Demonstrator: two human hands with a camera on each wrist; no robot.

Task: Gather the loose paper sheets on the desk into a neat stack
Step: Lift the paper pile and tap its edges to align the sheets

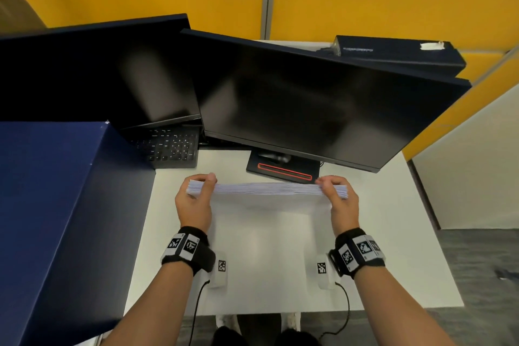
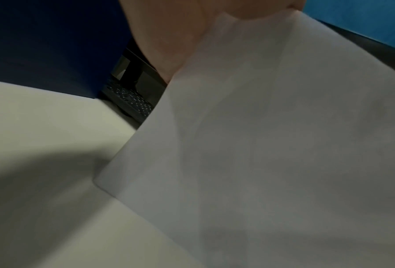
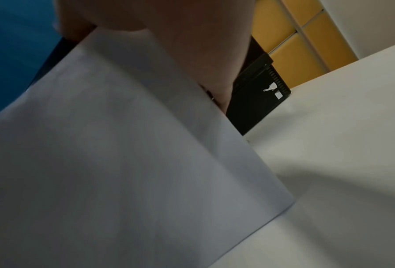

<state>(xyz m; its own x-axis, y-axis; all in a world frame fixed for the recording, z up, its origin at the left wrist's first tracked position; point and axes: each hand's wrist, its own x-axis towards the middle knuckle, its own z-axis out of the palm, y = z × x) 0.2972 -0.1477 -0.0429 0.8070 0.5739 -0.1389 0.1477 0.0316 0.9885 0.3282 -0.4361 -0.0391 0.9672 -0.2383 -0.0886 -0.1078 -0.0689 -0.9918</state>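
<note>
1. Paper stack (image 1: 266,189) held on edge, upright, long side horizontal, just in front of the monitor base (image 1: 283,170) at 12 o'clock on the counter (image 1: 266,275). Likely stood this way so the sheets drop level against the surface.
2. Left hand (image 1: 193,202) at the stack's 9 o'clock end, grip clamped on the paper, thumb on the near face, fingertips curled over the top edge. Right hand (image 1: 341,202) mirrors it at 3 o'clock, also grasping the paper. Two-end hold probably chosen to square the short sides while keeping the sheets from fanning.
3. Wrist views: bottom corner of the paper (image 2: 104,178) at or just above the counter; same at the other corner (image 3: 288,202). Contact not certain, blurred. Reads as mid-tap, squaring the lower edge.
4. Top edge shows fine layered lines, fairly even, slight splay at the left end. Judged near finished; laying flat not yet done.
5. No other loose sheets visible on the counter from the head view.
6. Surroundings: keyboard (image 1: 168,147) at 11 o'clock, second monitor (image 1: 95,76) behind it, blue partition (image 1: 56,219) at 9 o'clock, black box (image 1: 398,53) at 1 o'clock. Stack well apart from all but the monitor base.
7. Risk: thin sheets may buckle or slip out if either grip loosens.
</note>
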